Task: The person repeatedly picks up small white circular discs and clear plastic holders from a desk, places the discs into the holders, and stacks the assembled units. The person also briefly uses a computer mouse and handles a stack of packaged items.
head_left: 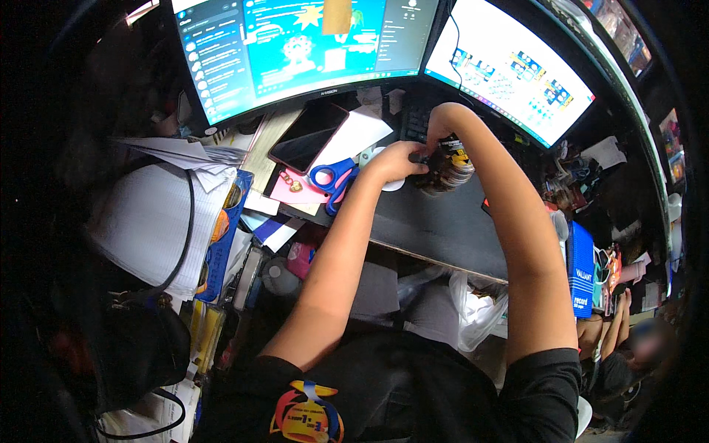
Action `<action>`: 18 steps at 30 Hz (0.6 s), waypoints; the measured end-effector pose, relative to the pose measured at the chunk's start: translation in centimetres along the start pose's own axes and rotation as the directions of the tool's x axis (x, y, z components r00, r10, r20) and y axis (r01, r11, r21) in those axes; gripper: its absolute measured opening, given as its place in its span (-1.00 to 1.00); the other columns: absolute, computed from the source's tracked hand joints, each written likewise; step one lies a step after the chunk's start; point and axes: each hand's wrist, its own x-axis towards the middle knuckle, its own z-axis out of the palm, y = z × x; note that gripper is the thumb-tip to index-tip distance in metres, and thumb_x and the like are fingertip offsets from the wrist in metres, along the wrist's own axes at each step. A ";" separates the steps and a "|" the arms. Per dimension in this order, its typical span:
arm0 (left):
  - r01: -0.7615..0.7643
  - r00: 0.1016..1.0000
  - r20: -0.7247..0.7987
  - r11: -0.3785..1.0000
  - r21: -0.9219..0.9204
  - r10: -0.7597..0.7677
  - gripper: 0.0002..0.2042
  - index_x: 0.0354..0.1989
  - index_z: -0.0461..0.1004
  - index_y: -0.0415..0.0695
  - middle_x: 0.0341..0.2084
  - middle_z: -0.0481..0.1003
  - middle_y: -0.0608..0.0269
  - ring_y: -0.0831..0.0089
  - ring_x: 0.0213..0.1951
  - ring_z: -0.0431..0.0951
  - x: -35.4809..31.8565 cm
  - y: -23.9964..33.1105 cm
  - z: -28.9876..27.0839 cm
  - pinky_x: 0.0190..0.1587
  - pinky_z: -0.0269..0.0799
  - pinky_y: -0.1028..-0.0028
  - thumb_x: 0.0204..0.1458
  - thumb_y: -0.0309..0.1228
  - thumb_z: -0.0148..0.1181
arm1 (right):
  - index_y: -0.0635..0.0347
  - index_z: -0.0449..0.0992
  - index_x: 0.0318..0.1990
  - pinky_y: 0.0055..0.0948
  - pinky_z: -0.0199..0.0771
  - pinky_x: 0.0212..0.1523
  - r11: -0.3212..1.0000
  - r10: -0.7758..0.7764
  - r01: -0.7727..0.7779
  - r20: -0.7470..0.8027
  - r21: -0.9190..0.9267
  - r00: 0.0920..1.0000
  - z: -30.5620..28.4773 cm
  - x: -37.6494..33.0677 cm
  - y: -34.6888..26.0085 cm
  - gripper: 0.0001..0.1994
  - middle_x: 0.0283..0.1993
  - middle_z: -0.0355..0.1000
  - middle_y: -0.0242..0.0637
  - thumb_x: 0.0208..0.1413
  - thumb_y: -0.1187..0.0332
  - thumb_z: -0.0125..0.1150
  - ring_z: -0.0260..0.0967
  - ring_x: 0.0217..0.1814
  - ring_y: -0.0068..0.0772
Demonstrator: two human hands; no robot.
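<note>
Both my hands meet over a dark desk (443, 221) in front of two monitors. My left hand (399, 161) grips the side of a round, shiny roll or stack with a yellow and black label (447, 170). My right hand (442, 127) bends down onto the top of the same object, fingers closed on it. Just left of my left hand lie blue-handled scissors (332, 179) on pink paper. What the fingers pinch is hidden behind the hands.
A dark tablet (306, 136) and white papers (354, 136) lie under the left monitor (295, 44); a second monitor (509, 70) stands at right. Stacked papers and a lined sheet (155, 221) crowd the left. A blue box (581, 269) and clutter fill the right, and another person sits at lower right.
</note>
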 end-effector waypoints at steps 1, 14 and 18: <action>-0.004 1.000 -0.004 1.000 0.009 0.004 -0.47 0.10 0.39 -0.17 -0.01 0.47 0.02 0.21 0.06 0.44 0.0 -0.2 0.1 0.10 0.30 0.32 -0.10 -0.33 0.32 | 0.09 0.56 -0.05 -0.13 0.43 -0.02 1.000 -0.003 0.003 0.026 0.003 1.000 -0.1 -0.1 0.0 -0.43 0.05 0.44 -0.14 -0.27 0.03 0.44 0.43 0.01 -0.13; 0.006 0.997 -0.076 0.998 -0.069 -0.011 -0.66 -0.15 0.51 -0.15 -0.20 0.55 0.07 0.22 -0.10 0.53 0.4 -0.6 0.4 -0.02 0.36 0.34 -0.16 -0.39 0.35 | 0.34 0.62 -0.34 -0.28 0.51 -0.16 0.986 -0.134 0.113 -0.181 -0.121 0.974 0.4 -2.7 -1.5 -0.47 -0.22 0.54 -0.06 -0.49 0.11 0.53 0.52 -0.22 -0.16; 0.022 0.992 -0.121 0.994 -0.103 -0.034 -0.68 -0.21 0.53 -0.16 -0.26 0.57 0.08 0.25 -0.17 0.55 0.6 -0.9 0.6 -0.07 0.39 0.36 -0.20 -0.40 0.37 | 0.36 0.62 -0.38 -0.29 0.51 -0.16 0.990 -0.120 0.105 -0.181 -0.092 0.976 0.4 -2.1 -1.3 -0.49 -0.25 0.54 -0.04 -0.51 0.13 0.53 0.52 -0.23 -0.16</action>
